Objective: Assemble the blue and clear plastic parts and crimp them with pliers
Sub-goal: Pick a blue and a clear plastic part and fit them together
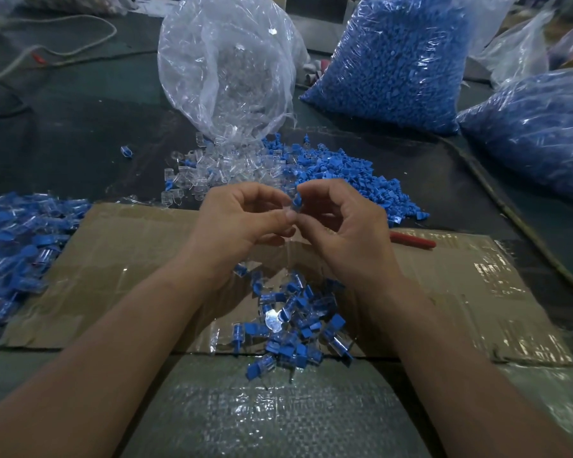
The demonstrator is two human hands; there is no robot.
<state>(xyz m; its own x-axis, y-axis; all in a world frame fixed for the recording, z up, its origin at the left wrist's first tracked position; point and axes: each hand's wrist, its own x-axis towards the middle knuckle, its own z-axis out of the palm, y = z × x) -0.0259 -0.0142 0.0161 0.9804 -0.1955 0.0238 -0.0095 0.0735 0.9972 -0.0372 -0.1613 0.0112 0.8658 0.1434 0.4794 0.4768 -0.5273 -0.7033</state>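
My left hand and my right hand meet above the cardboard sheet. Between their fingertips sits a small blue plastic part, which the right hand pinches, with a clear part under it pinched by the left fingers. Loose clear parts and loose blue parts lie in heaps just beyond the hands. A pile of joined blue-and-clear pieces lies on the cardboard between my forearms. The red handle of the pliers pokes out to the right of my right hand.
A clear bag spills clear parts at the back centre. Two bags of blue parts stand at the back right. Another heap of joined pieces fills the left edge. A cable runs along the right.
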